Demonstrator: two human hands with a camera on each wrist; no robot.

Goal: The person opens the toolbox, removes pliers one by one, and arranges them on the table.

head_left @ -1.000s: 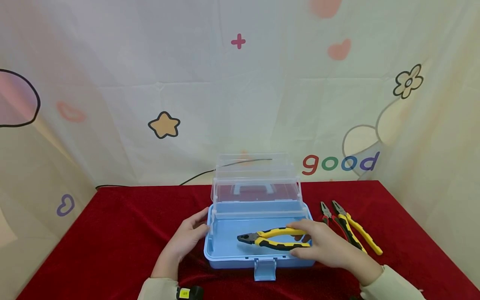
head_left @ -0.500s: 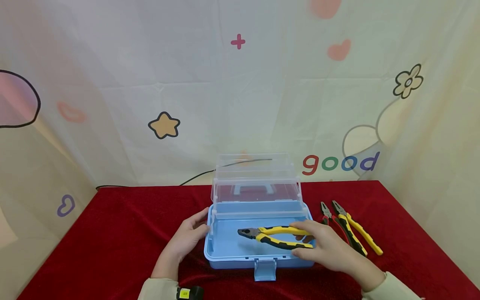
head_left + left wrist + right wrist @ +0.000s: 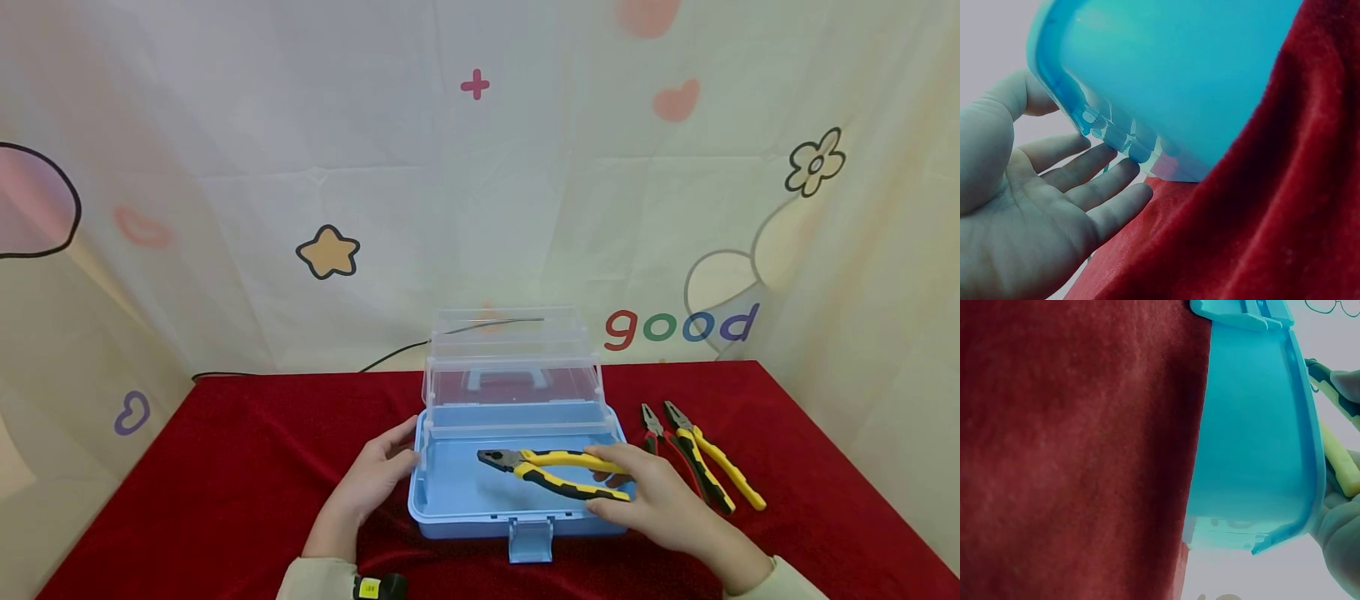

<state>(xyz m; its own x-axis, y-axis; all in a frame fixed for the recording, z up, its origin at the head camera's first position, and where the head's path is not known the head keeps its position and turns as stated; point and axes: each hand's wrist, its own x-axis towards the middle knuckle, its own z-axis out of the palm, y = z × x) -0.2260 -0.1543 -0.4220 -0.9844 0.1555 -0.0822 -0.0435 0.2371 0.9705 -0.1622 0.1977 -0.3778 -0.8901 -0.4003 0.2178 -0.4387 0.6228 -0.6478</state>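
Note:
In the head view my right hand (image 3: 663, 500) grips yellow-and-black combination pliers (image 3: 551, 475) by the handles, which are spread apart. Their dark head points left over the inside of a light-blue toolbox (image 3: 453, 527). Its clear lid (image 3: 517, 337) stands raised at the back. My left hand (image 3: 367, 479) rests against the toolbox's left side. Seen from the left wrist, that hand (image 3: 1041, 194) has its fingers nearly straight beside the blue wall, thumb near the rim. The right wrist view catches only parts of the pliers' handles (image 3: 1338, 459) beyond the toolbox rim.
To the right of the toolbox lie red-and-black pliers (image 3: 675, 450) and another yellow-and-black pair (image 3: 720, 458). A blue latch (image 3: 530, 542) hangs down at the front. Red velvet cloth (image 3: 247, 467) covers the table, and a printed curtain (image 3: 390, 200) hangs behind.
My right hand has shifted slightly right with the pliers, and their handles look a little wider apart. My left hand and the toolbox stay in place.

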